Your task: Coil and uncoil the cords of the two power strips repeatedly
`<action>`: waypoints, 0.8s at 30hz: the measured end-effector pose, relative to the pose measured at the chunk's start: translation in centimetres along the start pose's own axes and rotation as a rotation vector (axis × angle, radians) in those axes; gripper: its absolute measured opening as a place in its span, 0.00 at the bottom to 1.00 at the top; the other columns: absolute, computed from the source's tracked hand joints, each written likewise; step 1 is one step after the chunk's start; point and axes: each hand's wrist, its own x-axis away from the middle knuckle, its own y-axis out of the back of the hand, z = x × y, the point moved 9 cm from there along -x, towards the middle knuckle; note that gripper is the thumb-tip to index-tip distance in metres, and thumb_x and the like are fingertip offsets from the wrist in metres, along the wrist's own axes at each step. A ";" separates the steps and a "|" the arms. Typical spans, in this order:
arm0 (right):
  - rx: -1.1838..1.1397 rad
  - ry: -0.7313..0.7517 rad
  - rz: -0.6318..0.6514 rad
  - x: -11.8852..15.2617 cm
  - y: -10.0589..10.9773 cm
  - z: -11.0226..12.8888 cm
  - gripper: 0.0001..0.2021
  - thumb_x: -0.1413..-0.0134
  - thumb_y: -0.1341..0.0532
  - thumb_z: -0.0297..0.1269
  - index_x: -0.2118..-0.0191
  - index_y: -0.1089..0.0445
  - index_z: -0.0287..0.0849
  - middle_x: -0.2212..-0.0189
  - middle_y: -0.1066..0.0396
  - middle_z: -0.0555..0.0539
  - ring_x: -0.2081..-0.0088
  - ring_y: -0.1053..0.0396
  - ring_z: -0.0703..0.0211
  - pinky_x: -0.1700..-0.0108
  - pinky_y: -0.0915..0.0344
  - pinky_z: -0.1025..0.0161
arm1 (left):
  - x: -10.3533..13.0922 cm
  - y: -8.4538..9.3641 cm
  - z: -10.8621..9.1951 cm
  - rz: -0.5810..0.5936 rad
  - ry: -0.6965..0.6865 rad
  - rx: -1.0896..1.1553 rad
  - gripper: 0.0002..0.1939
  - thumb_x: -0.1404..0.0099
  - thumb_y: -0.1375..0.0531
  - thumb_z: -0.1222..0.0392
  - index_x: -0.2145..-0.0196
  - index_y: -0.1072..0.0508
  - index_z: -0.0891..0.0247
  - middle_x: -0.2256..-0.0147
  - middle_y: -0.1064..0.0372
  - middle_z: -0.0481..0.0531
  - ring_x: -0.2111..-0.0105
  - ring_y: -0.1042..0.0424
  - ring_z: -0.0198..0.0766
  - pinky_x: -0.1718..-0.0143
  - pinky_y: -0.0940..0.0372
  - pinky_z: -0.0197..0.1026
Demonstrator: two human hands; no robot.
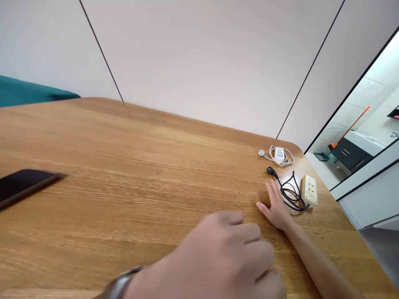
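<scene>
My left hand (215, 257) is close to the camera at bottom centre, a watch (124, 282) on its wrist. Its fingers curl under into a fist, slightly blurred, and whatever may be inside is hidden. At the right, my right hand (277, 207) reaches out with its fingers straight and the thumb apart, palm down at the tabletop. Its fingertips are beside the black cord (291, 199) of a cream power strip (309, 190). The black plug (272, 171) lies just beyond the fingers. Farther back, a white adapter box (279, 155) sits with its coiled white cord and plug (262, 153).
A wooden table (140, 187) stands against a white panelled wall (199, 62). A dark phone (25, 185) lies at the left edge of view. Behind the table's left end is something teal (31, 92). To the right, an opening shows an orange broom (349, 128) and a dark cabinet (349, 153).
</scene>
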 end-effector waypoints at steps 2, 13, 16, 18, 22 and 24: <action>0.012 -0.005 -0.034 0.0 -0.1 -0.5 0.35 0.42 0.44 0.49 0.34 0.52 0.38 0.33 0.58 0.34 0.33 0.60 0.44 0.36 0.53 0.41 | -2.3 -2.8 0.6 0.127 -0.014 0.055 0.14 0.38 0.43 0.60 0.81 0.36 0.61 0.82 0.37 0.46 0.81 0.42 0.33 0.79 0.50 0.41; 0.170 -0.446 -0.231 -6.4 0.0 -5.1 0.33 0.47 0.44 0.38 0.40 0.47 0.20 0.40 0.47 0.22 0.37 0.51 0.34 0.40 0.49 0.44 | 3.0 -13.8 9.6 0.244 0.428 0.187 0.21 0.39 0.44 0.60 0.85 0.46 0.66 0.85 0.43 0.44 0.83 0.52 0.29 0.78 0.60 0.38; 0.221 -0.519 -0.224 -8.1 -0.7 -6.2 0.28 0.49 0.45 0.33 0.44 0.40 0.20 0.50 0.38 0.19 0.43 0.42 0.28 0.46 0.46 0.40 | 3.1 -13.1 10.6 0.208 0.448 0.199 0.24 0.35 0.45 0.56 0.85 0.47 0.66 0.85 0.44 0.44 0.83 0.54 0.29 0.78 0.60 0.38; 0.220 -0.484 -0.230 -9.1 -1.0 -6.1 0.23 0.49 0.46 0.31 0.47 0.36 0.23 0.54 0.34 0.22 0.47 0.39 0.30 0.48 0.44 0.40 | 3.2 -13.0 11.2 0.196 0.454 0.195 0.25 0.34 0.46 0.54 0.85 0.46 0.66 0.85 0.44 0.44 0.82 0.53 0.29 0.78 0.60 0.38; 0.203 -0.321 -0.203 -11.7 -1.9 -5.0 0.20 0.49 0.45 0.32 0.50 0.31 0.34 0.54 0.31 0.34 0.50 0.37 0.41 0.48 0.42 0.51 | 3.2 -13.6 11.2 0.215 0.419 0.195 0.25 0.34 0.45 0.53 0.85 0.43 0.66 0.84 0.42 0.45 0.82 0.49 0.28 0.78 0.59 0.38; 0.195 -0.259 -0.190 -13.0 -2.3 -4.7 0.19 0.50 0.44 0.33 0.51 0.30 0.37 0.54 0.30 0.38 0.50 0.36 0.46 0.47 0.42 0.56 | 3.1 -13.9 10.8 0.229 0.393 0.210 0.23 0.35 0.44 0.53 0.85 0.41 0.66 0.84 0.40 0.45 0.82 0.47 0.29 0.78 0.58 0.38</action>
